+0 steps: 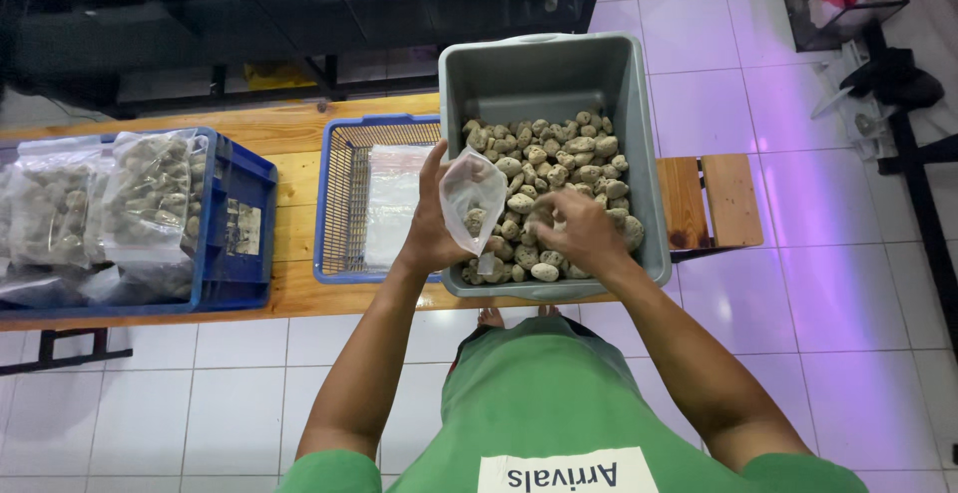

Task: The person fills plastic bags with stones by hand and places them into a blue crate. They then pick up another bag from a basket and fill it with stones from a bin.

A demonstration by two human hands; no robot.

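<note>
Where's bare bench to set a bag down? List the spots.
Bare wood shows between the blue crate and the blue basket, and on the bench end right of the grey tub. The tub, full of stones, and both hands' area are crowded.

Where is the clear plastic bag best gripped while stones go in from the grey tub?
Probably at its top rim. The left hand already pinches the clear plastic bag at its left edge, coming from the left, so the mouth faces the right hand over the stones in the grey tub. The limp film sags below.
</note>
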